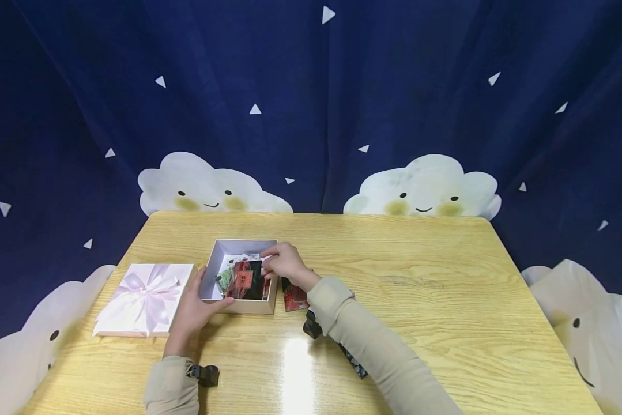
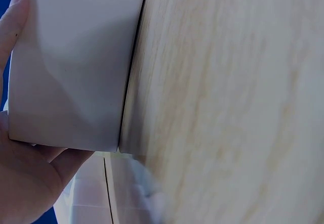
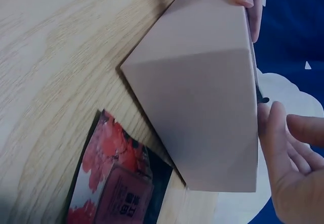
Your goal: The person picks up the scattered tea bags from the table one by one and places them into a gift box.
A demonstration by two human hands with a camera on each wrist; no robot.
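Observation:
A pale pink open box point(image 1: 248, 307) stands on the table, left of centre. My left hand point(image 1: 193, 308) grips its near left corner, the thumb over the front wall and the fingers along the left side. Inside lie a black and red packet point(image 1: 244, 280), a green packet point(image 1: 225, 280) and some whitish pieces towards the back. My right hand point(image 1: 286, 262) reaches over the right rim, its fingers spread at the contents; in the right wrist view, the thumb stands apart. A flat packet with red flowers and a pink label point(image 3: 121, 178) lies beside the box, partly under the right wrist.
Left of the box lies a square white lid point(image 1: 157, 328) with a pale pink ribbon bow point(image 1: 143, 294). A dark patterned flat item point(image 1: 353, 360) shows under the right sleeve. A dark blue curtain point(image 1: 311, 104) with clouds hangs behind the wooden table point(image 1: 419, 288).

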